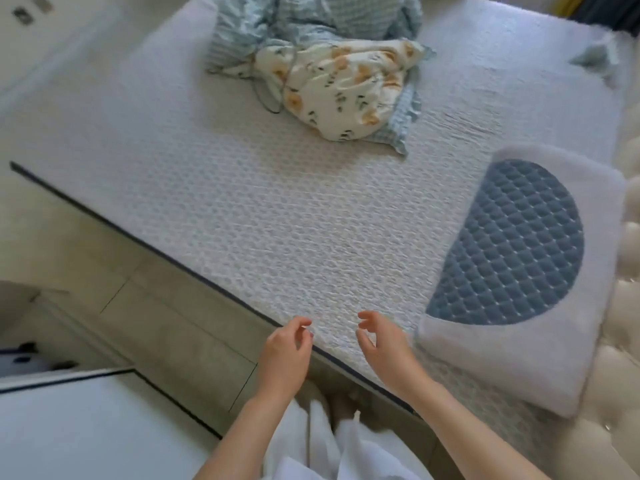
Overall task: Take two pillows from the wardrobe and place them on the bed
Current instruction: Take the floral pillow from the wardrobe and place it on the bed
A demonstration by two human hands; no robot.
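Note:
A white pillow with a blue quilted half-round panel [512, 244] lies flat on the bed [277, 209] at its right side, next to the padded headboard. My left hand [285, 351] hovers over the bed's near edge, fingers loosely curled and holding nothing. My right hand [384, 344] is just left of the pillow's near corner, fingers apart and empty, not touching the pillow. No second pillow of that kind and no wardrobe are in sight.
A crumpled heap of bedding [332, 71], blue checked and cream with orange print, lies at the bed's far middle. The cream tufted headboard [623, 341] runs along the right. Tiled floor [156, 323] and a white furniture top [86, 427] are at the left.

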